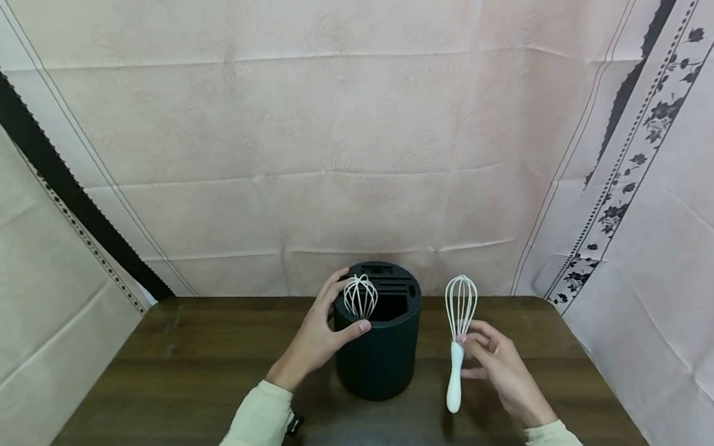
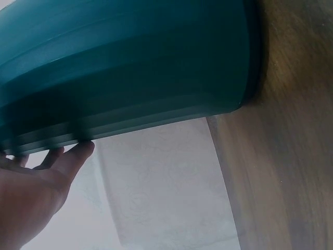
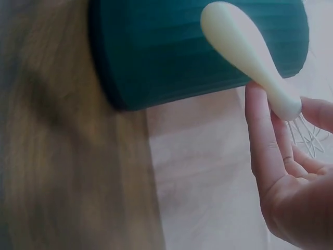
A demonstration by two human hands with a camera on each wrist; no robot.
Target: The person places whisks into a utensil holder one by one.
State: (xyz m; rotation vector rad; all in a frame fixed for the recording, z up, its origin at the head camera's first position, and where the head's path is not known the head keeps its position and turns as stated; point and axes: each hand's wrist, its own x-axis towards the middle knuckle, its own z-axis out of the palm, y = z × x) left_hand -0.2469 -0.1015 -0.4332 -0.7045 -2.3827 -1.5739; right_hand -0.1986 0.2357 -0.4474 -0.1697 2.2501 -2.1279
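A dark green cylindrical utensil holder (image 1: 378, 366) stands upright on the table, its slotted top showing openings. My left hand (image 1: 315, 334) grips its left side at the rim, thumb in front and fingers toward the back. Between that thumb and the fingers, the wire head of one whisk (image 1: 361, 297) pokes up out of the holder; its handle is hidden inside. To the right, my right hand (image 1: 502, 371) pinches a second whisk (image 1: 455, 385) where the white handle meets the wires. This whisk hangs upright beside the holder, wires up. In the right wrist view its handle (image 3: 242, 47) overlaps the holder.
The brown wooden table (image 1: 209, 378) ends at a back edge just behind the holder. Pale cloth (image 1: 338, 132) hangs behind it, with more cloth (image 1: 677, 273) at the right side carrying a dark floral border.
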